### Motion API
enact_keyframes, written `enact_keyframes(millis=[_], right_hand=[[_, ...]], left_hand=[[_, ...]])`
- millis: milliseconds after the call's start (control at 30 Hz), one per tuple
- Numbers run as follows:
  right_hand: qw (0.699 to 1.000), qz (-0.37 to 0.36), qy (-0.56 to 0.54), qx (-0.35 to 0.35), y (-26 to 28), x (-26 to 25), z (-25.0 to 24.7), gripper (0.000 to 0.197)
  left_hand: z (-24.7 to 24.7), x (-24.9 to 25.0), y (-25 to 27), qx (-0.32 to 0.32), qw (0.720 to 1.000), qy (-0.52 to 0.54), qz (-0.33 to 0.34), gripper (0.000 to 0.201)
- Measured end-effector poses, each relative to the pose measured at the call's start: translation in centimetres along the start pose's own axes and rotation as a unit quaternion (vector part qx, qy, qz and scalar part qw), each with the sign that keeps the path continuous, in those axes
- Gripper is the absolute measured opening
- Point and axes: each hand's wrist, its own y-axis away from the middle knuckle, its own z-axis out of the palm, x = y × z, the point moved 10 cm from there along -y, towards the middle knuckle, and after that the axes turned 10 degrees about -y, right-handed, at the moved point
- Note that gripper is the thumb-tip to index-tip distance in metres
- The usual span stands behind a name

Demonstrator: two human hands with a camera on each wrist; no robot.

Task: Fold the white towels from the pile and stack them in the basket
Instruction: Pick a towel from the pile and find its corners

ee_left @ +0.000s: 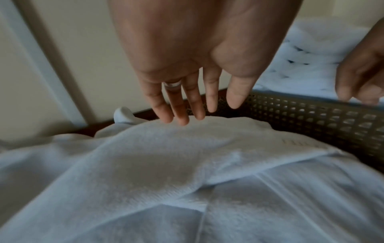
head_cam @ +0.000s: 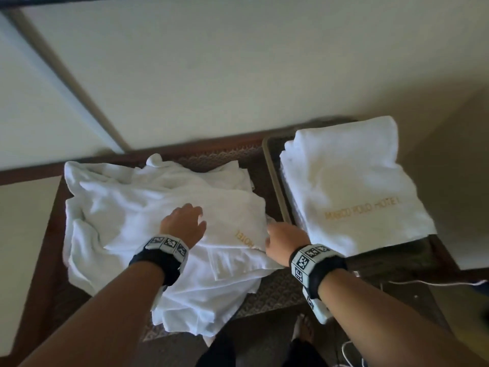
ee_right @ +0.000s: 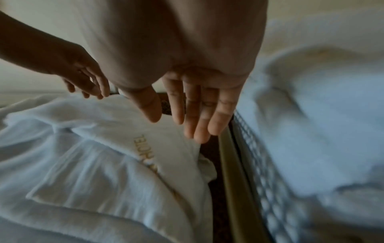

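Note:
A loose pile of white towels (head_cam: 148,221) lies on the dark table, its top towel showing gold "HOTEL" lettering (ee_right: 143,148). My left hand (head_cam: 185,223) hovers over the middle of the pile with straight, spread fingers (ee_left: 180,113) and holds nothing. My right hand (head_cam: 283,239) is at the pile's right edge, beside the basket rim (head_cam: 275,186), fingers (ee_right: 199,129) straight and empty. The perforated basket (ee_left: 311,115) on the right holds a tall stack of folded white towels (head_cam: 352,186).
The dark wooden table (head_cam: 50,260) stands against a pale wall (head_cam: 238,75). A patterned mat (head_cam: 272,290) lies under the pile. White cables (head_cam: 423,283) trail at the table's right front. A bare foot (head_cam: 304,329) shows below on the floor.

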Motion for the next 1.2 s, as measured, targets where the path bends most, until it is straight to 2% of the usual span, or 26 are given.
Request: enact_keyframes(millis=[100, 167, 267, 333, 400, 500, 600, 700, 833, 967, 1067, 1200], right_hand=[[0.997, 0.071, -0.002, -0.009, -1.7, 0.0, 3.6, 0.031], [0.993, 0.107, -0.048, -0.014, -2.8, 0.3, 5.2, 0.037], [0.980, 0.137, -0.143, -0.002, -4.3, 1.0, 6.5, 0.061], [0.971, 0.159, -0.178, 0.018, -5.0, 2.0, 7.2, 0.067], [0.964, 0.193, -0.184, 0.020, -5.0, 3.0, 7.9, 0.058], [0.959, 0.223, -0.172, 0.029, -4.7, 3.8, 8.5, 0.043], [0.956, 0.232, -0.168, 0.058, -3.8, 3.5, 7.4, 0.039], [0.956, 0.209, -0.184, 0.096, -2.6, 2.4, 5.1, 0.034], [0.955, 0.156, -0.183, 0.171, -0.1, -0.1, 0.1, 0.033], [0.939, 0.094, -0.202, 0.260, 3.8, -4.0, -6.3, 0.035], [0.933, 0.022, -0.235, 0.270, 6.7, -8.5, -9.8, 0.031], [0.906, -0.087, -0.282, 0.303, 11.6, -14.8, -13.8, 0.028]], left_hand=[[2.3, 0.2, -1.0, -0.063, 0.995, -0.014, 0.070, 0.041], [4.3, 1.9, -0.6, -0.092, 0.987, -0.030, 0.126, 0.044], [6.3, 3.6, 0.2, -0.064, 0.980, -0.089, 0.168, 0.053], [7.0, 3.6, -0.1, -0.032, 0.978, -0.103, 0.179, 0.056], [7.4, 3.3, -0.4, -0.003, 0.974, -0.088, 0.210, 0.046], [7.0, 3.0, -0.4, 0.028, 0.965, -0.040, 0.259, 0.020], [5.6, 1.9, -0.5, 0.035, 0.966, 0.065, 0.247, 0.013], [3.3, 0.6, -0.4, 0.026, 0.961, 0.176, 0.212, 0.016], [-1.7, -0.7, 0.7, 0.035, 0.944, 0.258, 0.201, 0.018], [-7.5, -3.8, 3.5, 0.095, 0.929, 0.304, 0.188, 0.020], [-11.5, -6.7, 7.5, 0.148, 0.917, 0.331, 0.167, 0.020], [-17.1, -11.4, 13.5, 0.224, 0.903, 0.347, 0.122, 0.018]])
